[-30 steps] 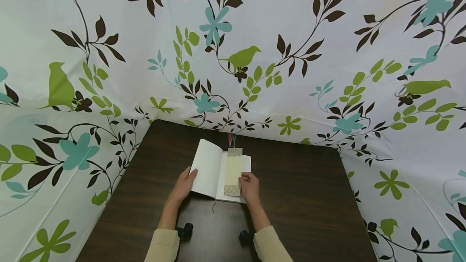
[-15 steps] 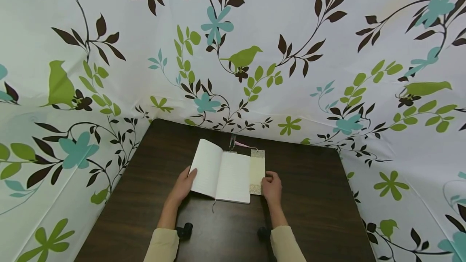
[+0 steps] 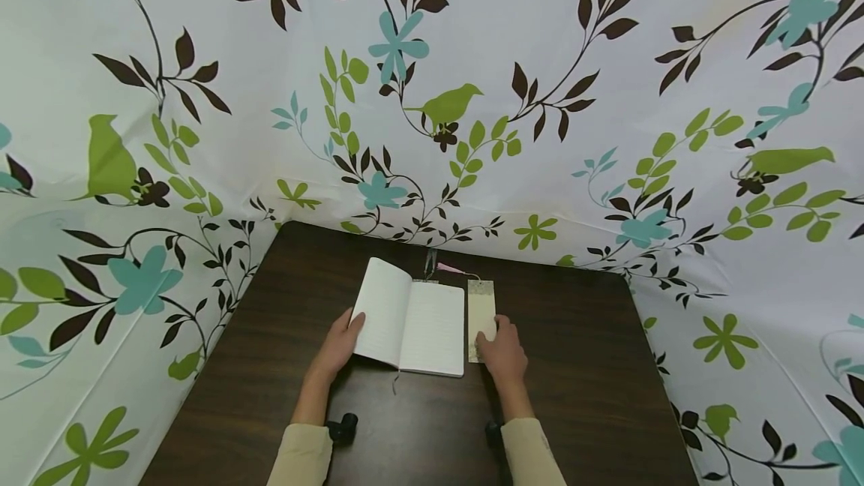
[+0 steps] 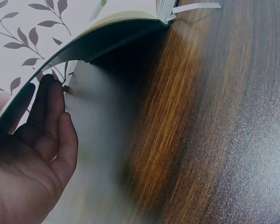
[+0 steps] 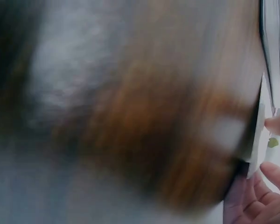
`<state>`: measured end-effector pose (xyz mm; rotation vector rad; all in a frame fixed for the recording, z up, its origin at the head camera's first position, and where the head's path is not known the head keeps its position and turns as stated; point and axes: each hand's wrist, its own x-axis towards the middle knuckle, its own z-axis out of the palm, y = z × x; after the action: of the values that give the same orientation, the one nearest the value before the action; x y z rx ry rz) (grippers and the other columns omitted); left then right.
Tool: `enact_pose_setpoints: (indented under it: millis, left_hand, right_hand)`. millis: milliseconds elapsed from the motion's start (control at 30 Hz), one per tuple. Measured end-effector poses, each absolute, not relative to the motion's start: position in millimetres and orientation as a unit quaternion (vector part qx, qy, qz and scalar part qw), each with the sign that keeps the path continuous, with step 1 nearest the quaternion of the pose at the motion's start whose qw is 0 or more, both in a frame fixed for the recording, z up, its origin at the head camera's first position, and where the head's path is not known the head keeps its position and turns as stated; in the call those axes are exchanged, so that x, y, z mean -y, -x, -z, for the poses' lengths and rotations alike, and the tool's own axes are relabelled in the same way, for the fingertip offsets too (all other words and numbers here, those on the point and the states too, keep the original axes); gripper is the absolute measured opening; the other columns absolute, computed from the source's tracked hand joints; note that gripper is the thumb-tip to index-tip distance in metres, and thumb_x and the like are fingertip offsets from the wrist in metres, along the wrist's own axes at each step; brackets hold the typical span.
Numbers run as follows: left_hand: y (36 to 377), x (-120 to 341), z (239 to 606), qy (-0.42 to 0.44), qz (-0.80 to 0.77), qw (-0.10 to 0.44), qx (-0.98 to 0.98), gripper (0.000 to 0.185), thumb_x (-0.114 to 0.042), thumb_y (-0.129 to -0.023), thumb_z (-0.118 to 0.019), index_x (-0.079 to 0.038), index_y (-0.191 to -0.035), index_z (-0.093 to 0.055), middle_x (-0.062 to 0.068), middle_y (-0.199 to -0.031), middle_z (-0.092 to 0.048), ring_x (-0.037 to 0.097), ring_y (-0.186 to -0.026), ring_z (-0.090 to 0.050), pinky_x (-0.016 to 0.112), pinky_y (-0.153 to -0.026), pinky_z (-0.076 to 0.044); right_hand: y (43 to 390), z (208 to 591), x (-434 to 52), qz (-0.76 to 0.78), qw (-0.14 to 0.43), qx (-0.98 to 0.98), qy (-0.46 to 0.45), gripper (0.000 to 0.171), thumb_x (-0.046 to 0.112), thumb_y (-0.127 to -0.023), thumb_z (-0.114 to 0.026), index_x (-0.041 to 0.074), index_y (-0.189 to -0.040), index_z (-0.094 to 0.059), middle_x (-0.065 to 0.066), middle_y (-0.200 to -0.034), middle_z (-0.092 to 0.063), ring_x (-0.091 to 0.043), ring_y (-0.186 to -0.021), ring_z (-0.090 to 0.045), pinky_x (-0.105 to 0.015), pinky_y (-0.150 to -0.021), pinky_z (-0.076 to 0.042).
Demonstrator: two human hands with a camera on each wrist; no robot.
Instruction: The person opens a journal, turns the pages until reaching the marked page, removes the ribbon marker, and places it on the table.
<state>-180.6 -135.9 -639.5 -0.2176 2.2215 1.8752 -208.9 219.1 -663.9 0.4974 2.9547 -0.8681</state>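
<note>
An open white book lies on the dark wooden table. My left hand holds its raised left side, thumb on the page and fingers under the cover. From the left wrist view, those fingers lie beneath the curved cover. A pale bookmark with a pink tassel lies just right of the book. Its lower end is held by my right hand. The right wrist view is blurred; only the fingertips beside the book's edge show.
A floral curtain with leaves and birds closes in the table on the left, back and right. A white ribbon marker hangs from the book's near edge. Bare wood stretches in front of the book and to the right of the bookmark.
My right hand has carried the bookmark off the right page and onto the table beside the book. The left hand and the book have stayed where they were.
</note>
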Motion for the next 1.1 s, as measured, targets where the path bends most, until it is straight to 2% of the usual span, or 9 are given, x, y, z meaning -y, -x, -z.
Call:
enact_pose_setpoints:
  millis: [133,333,500,733,933,1100]
  left_hand:
    - [180,136,640,0.073,-0.644,0.113,-0.753,0.065,-0.040,-0.119,-0.039,-0.002,-0.169,-0.028,0.025,-0.166,-0.045,0.042,-0.152,-0.044,0.064,-0.127,-0.030]
    - [181,135,638,0.077,-0.644,0.111,-0.753,0.064,-0.040,-0.118,-0.040,-0.002,-0.169,-0.029,0.024,-0.164,-0.047,0.040,-0.149,-0.047,0.063,-0.126,-0.031]
    - [181,134,637,0.078,-0.645,0.111,-0.753,0.065,-0.040,-0.118,-0.040,-0.002,-0.169,-0.029,0.026,-0.164,-0.046,0.042,-0.148,-0.047,0.064,-0.126,-0.031]
    - [180,133,639,0.079,-0.647,0.110,-0.750,0.065,-0.040,-0.118,-0.041,-0.003,-0.169,-0.030,0.024,-0.167,-0.043,0.041,-0.153,-0.042,0.064,-0.127,-0.029]
    - [180,133,639,0.080,-0.642,0.108,-0.755,0.065,-0.041,-0.118,-0.041,-0.003,-0.169,-0.030,0.025,-0.167,-0.044,0.041,-0.150,-0.045,0.064,-0.126,-0.031]
    - [180,132,638,0.082,-0.643,0.104,-0.754,0.064,-0.041,-0.118,-0.041,-0.003,-0.169,-0.031,0.025,-0.164,-0.047,0.041,-0.148,-0.047,0.063,-0.125,-0.032]
  right_hand:
    - [209,662,-215,0.257,0.017,-0.956,-0.142,0.067,0.042,-0.098,-0.071,0.012,-0.155,-0.051,-0.020,-0.142,-0.060,-0.040,-0.101,-0.070,-0.068,-0.082,-0.052]
    - [208,659,-211,0.231,0.014,-0.965,-0.125,0.063,0.044,-0.097,-0.072,0.010,-0.149,-0.057,-0.020,-0.142,-0.057,-0.041,-0.120,-0.064,-0.069,-0.083,-0.053]
    - [207,660,-208,0.216,0.014,-0.968,-0.124,0.059,0.044,-0.099,-0.069,0.008,-0.145,-0.060,-0.020,-0.141,-0.056,-0.041,-0.124,-0.061,-0.069,-0.083,-0.053]
    - [198,663,-196,0.248,-0.042,-0.962,-0.109,0.047,0.036,-0.103,-0.067,0.007,-0.140,-0.064,-0.021,-0.146,-0.057,-0.044,-0.128,-0.059,-0.066,-0.096,-0.052]
    - [188,663,-174,0.307,-0.120,-0.944,-0.021,0.036,0.030,-0.108,-0.064,0.007,-0.135,-0.068,-0.021,-0.149,-0.058,-0.045,-0.136,-0.056,-0.065,-0.108,-0.048]
    - [178,658,-156,0.289,-0.133,-0.942,0.107,0.039,0.030,-0.106,-0.067,0.010,-0.140,-0.067,-0.016,-0.155,-0.058,-0.038,-0.143,-0.055,-0.060,-0.113,-0.048]
